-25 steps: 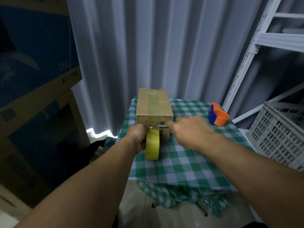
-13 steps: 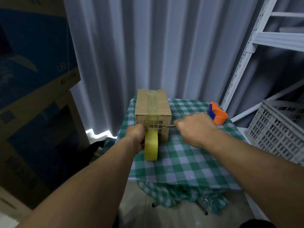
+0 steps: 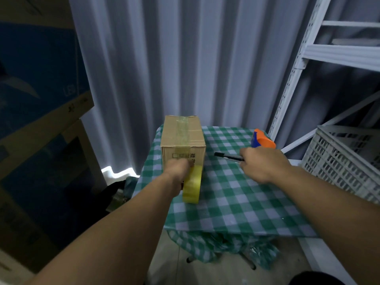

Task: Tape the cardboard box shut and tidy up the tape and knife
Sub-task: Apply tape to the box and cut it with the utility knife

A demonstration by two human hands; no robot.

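Firmly closed, left hand (image 3: pixel 178 169) around one yellow roll of tape (image 3: pixel 192 187), held upright on edge against the near face of the single cardboard box (image 3: pixel 183 138). Roll just touching the checked tablecloth (image 3: pixel 236 202), strip of tape running from the box's near face up along its top. Right hand (image 3: pixel 264 164), fingers curled shut around the handle of one knife (image 3: pixel 228 156), dark body pointing left toward the box, tip clear of the cardboard, apart from it, hanging just above the cloth. Whether any blade is out: cannot tell. One box only, standing at the far left part of the small table, flaps down under the tape. One orange and blue tape dispenser (image 3: pixel 263 139) at the far right edge, just beyond the right hand. One white plastic crate (image 3: pixel 345 159) to the right of the table, one white metal shelf rack (image 3: pixel 308 54) behind it. Two large cardboard cartons (image 3: pixel 41 112) stacked on the left.
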